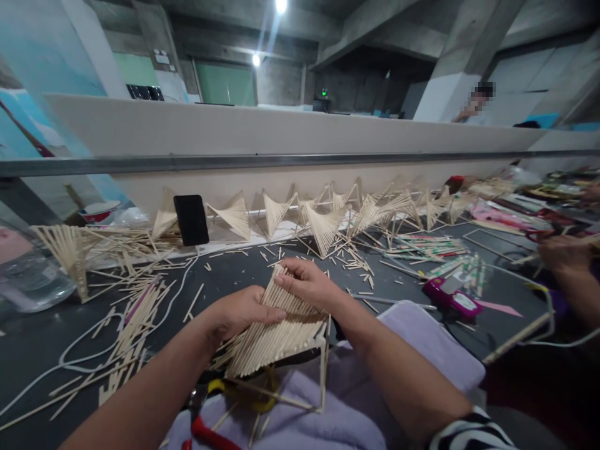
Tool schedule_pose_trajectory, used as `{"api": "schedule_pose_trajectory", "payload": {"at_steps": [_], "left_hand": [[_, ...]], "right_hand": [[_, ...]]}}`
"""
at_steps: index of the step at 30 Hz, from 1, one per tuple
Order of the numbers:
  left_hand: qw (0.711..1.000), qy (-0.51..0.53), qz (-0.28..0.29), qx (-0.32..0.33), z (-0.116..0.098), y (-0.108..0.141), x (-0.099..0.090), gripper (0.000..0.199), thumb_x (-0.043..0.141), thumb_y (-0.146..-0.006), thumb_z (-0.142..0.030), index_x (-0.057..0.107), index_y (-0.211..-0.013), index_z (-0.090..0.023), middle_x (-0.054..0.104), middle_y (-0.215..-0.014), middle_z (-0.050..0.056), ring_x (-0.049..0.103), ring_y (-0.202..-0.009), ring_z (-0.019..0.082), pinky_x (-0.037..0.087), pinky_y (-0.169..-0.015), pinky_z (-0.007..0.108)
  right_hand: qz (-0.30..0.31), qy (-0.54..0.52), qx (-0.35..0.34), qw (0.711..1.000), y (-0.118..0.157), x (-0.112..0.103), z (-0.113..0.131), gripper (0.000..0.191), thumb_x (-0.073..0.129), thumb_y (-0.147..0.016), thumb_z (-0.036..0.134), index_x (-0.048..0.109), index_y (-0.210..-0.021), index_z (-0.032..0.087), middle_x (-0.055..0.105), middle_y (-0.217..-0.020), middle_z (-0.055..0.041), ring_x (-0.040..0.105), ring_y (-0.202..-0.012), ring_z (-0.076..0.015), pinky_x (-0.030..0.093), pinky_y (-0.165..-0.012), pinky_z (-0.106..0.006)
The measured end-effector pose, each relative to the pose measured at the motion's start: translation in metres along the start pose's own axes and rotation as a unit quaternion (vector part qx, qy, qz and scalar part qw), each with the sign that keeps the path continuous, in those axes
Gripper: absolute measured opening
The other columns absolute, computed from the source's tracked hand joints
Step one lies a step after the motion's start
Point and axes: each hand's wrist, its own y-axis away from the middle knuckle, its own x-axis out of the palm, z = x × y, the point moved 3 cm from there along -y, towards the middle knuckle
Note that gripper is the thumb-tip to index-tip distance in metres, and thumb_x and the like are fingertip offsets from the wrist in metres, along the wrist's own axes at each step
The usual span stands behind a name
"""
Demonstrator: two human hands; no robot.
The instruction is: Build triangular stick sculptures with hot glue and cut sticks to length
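A fan-like model of thin wooden sticks [281, 331], laid side by side on a stick frame, is held up over my lap. My left hand [248, 309] grips its left side, thumb flat across the sticks. Around the upper edge my right hand [302, 282] is closed, thumb and fingers pressed on the stick ends. Under the model, a purple cloth [323, 412] covers my lap. Red-handled pliers [206, 431] and a yellow tool part lie on it, partly hidden by the model.
Finished twisted stick models [323, 225] line the back of the dark table. Loose sticks [135, 325], a white cable [178, 300], a phone [191, 220] and a water jug [32, 275] are at left. A magenta device [452, 297] lies right, near a co-worker's hand [567, 253].
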Motion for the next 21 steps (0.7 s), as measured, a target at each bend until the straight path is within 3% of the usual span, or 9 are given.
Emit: {"api": "schedule_pose_trajectory", "payload": {"at_steps": [5,12,21], "left_hand": [[0.999,-0.021,-0.04,0.02,-0.009,0.008,-0.011,0.03,0.061,-0.071,-0.041,0.059,-0.075,-0.011,0.055,-0.062,-0.001,0.045,-0.053,0.008,0.034,-0.052,0.02],[0.996,-0.046,-0.058,0.042,-0.013,0.008,-0.017,0.031,0.057,-0.074,-0.042,0.052,-0.068,-0.012,0.048,-0.059,-0.002,0.042,-0.052,0.007,0.033,-0.051,0.02],[0.989,-0.095,-0.084,0.077,-0.014,0.006,-0.016,0.034,0.056,-0.072,-0.045,0.057,-0.067,-0.012,0.047,-0.055,-0.002,0.041,-0.05,0.008,0.031,-0.048,0.021]], "right_hand": [[-0.004,-0.023,0.01,1.0,0.001,0.0,-0.001,0.027,0.049,-0.081,0.04,0.049,-0.071,0.015,0.039,-0.063,0.0038,0.035,-0.057,-0.0074,0.027,-0.051,-0.019],[-0.01,-0.024,0.007,1.0,0.0,0.001,-0.001,0.026,0.049,-0.081,0.038,0.047,-0.068,0.015,0.035,-0.061,0.0044,0.032,-0.056,-0.0071,0.026,-0.051,-0.019],[-0.018,0.007,0.014,1.0,0.001,0.0,-0.004,0.026,0.047,-0.082,0.036,0.046,-0.067,0.016,0.035,-0.061,0.0044,0.031,-0.056,-0.0071,0.026,-0.051,-0.019]]}}
